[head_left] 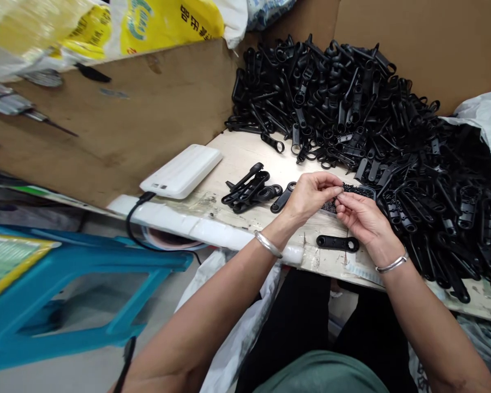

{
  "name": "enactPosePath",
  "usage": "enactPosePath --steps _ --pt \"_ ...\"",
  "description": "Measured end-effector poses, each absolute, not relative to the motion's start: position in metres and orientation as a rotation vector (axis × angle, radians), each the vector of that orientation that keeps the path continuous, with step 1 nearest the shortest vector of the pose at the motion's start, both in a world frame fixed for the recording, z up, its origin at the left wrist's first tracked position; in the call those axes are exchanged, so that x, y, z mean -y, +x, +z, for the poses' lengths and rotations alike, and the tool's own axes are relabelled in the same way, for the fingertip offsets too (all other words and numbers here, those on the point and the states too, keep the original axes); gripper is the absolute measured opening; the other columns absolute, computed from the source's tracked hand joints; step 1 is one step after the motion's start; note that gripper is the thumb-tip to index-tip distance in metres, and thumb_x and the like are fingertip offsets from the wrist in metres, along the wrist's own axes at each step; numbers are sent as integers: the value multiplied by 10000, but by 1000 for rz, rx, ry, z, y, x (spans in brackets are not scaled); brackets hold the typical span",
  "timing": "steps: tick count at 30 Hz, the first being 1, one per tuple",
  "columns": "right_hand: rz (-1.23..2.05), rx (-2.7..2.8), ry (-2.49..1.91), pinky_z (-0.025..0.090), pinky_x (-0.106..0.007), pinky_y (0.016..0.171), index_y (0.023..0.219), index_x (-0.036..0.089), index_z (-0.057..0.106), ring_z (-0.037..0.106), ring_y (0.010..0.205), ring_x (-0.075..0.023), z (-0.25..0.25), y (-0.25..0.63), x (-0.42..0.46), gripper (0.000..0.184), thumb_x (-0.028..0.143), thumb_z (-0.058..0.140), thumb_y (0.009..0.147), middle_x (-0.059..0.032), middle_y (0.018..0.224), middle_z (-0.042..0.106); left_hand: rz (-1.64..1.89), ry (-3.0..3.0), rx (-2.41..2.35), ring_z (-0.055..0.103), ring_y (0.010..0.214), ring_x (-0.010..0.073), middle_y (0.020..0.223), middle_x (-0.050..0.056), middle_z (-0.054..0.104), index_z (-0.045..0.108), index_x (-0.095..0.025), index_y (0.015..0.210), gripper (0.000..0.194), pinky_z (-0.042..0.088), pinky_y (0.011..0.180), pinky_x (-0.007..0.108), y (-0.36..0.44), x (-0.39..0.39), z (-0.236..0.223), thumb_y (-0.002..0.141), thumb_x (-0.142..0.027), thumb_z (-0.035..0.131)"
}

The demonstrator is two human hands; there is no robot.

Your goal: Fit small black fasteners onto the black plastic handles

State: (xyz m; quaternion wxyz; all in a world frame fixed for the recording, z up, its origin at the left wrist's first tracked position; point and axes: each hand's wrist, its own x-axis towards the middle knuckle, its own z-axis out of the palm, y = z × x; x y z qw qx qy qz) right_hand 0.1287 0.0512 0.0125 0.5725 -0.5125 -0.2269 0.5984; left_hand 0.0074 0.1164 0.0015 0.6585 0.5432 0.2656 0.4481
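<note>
My left hand (314, 192) and my right hand (359, 214) meet fingertip to fingertip over the table. Both are pinched closed; whatever sits between the fingers is too small to make out. Just behind and below them is a shallow tray of tiny black pieces (362, 191), partly hidden by the hands. A black plastic handle-like part (337, 243) with a ring at its right end lies flat in front of my hands. Left of my left hand rests another such part (283, 197), and beyond it a small cluster of them (251, 190).
A big heap of black plastic parts (331, 103) fills the back and right of the table. A white power bank (182, 170) with a black cable lies at left, by a cardboard wall (180, 93). A blue plastic stool (77, 289) stands below left.
</note>
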Motion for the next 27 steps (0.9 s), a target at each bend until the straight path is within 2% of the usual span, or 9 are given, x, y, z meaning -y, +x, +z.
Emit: enactPosePath --steps 8,13,17,23,27 --pt "1022 871 -1510 535 -183 461 682 138 669 586 471 -80 14 131 -49 198 247 813 601 24 555 620 1012 1423 -721 598 701 108 721 -2 672 688 -127 726 94 483 719 252 7 -122 -4 651 -71 683" --pt "1147 749 -1400 575 -194 550 781 135 703 629 531 -81 16 139 -39 240 212 817 585 -10 671 695 988 1393 -766 576 590 88 686 -18 653 675 -131 758 112 483 622 235 8 -123 -6 676 -59 648" --pt "1208 710 -1319 573 -169 562 798 150 711 635 551 -72 15 145 -29 255 233 834 591 -7 700 703 957 1366 -788 539 489 73 648 -33 629 667 -132 752 108 453 535 226 9 -124 -7 678 -58 643" --pt "1212 707 -1287 567 -170 567 815 172 708 636 593 -75 15 145 -19 284 278 840 586 -4 743 702 1041 1420 -796 617 681 113 696 -10 688 694 -131 709 123 497 723 260 8 -122 -6 623 -45 683" --pt "1208 692 -1285 559 -176 566 819 169 710 623 590 -72 15 143 -16 306 285 844 570 -2 746 696 1033 1279 -792 620 636 100 654 -18 668 671 -120 690 122 502 661 237 7 -117 1 611 -27 680"
